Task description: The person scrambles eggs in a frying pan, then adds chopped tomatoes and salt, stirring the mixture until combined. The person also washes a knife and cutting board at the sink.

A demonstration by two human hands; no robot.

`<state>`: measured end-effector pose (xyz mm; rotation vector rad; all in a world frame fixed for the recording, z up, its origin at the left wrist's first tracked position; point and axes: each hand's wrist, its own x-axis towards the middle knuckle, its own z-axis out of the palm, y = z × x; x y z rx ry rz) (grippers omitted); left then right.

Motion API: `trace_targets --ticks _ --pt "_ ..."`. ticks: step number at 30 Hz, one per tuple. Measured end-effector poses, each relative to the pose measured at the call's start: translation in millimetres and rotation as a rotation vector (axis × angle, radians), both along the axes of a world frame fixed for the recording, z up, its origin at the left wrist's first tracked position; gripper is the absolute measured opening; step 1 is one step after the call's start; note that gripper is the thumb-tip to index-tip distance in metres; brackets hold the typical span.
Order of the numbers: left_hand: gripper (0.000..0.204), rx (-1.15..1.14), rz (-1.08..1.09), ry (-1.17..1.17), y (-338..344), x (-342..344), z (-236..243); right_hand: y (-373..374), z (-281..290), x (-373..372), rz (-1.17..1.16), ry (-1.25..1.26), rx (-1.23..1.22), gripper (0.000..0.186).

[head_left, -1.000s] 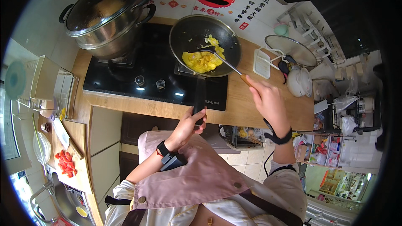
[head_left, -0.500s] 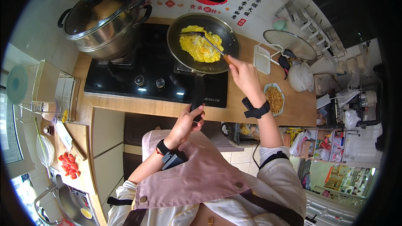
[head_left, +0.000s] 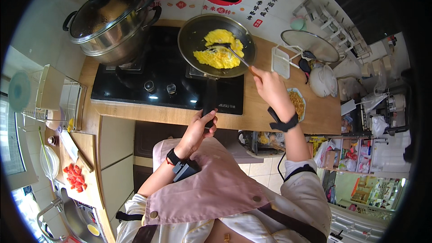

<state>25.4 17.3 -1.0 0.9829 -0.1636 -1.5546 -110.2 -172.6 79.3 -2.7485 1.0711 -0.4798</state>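
A dark frying pan (head_left: 189, 40) rests on the right burner of the black stove. In it lies cooked yellow egg (head_left: 216, 60), broken by a gap on its left side. My left hand (head_left: 196, 128) is closed round the pan's black handle, in front of the stove's edge. Above the counter, to the right of the pan, my right hand (head_left: 273, 89) grips a spatula (head_left: 239, 56) by its wooden end. The spatula's dark blade sits in the egg, partly hidden by it.
A lidded steamer pot (head_left: 110, 31) stands on the left burner. Right of my right hand are a bowl of brown bits (head_left: 297, 103), a glass lid (head_left: 310, 45) and a white kettle (head_left: 323, 81). At left, a cutting board (head_left: 85, 146) bears a knife (head_left: 69, 146) and chopped red pieces (head_left: 75, 177).
The spatula blade has moved right and slightly down through the egg, opening a gap in what was one flat piece. My right hand has shifted right and down; my left keeps its hold.
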Motion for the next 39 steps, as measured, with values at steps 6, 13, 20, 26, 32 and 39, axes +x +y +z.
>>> trace_targets --ticks 6,13,20,26,32,39 --pt "0.026 0.007 0.013 0.002 0 -1 0 2 11 -8 0.046 0.067 0.035 0.027" --pt "0.025 0.003 0.023 0.022 0 -1 1 -30 -13 -23 0.074 -0.039 -0.073 0.028" --pt "0.026 -0.01 0.013 0.028 1 0 -1 8 -6 -27 0.139 0.113 -0.029 0.029" --pt "0.027 -0.007 -0.002 0.023 1 2 -1 -4 40 -21 -0.015 0.067 0.016 0.026" --pt "0.028 -0.009 -0.005 0.008 1 1 -3 -2 39 -45 -0.042 0.242 0.143 0.027" --pt "0.029 0.007 -0.005 0.013 0 2 1 11 46 -34 -0.201 0.25 0.159 0.027"
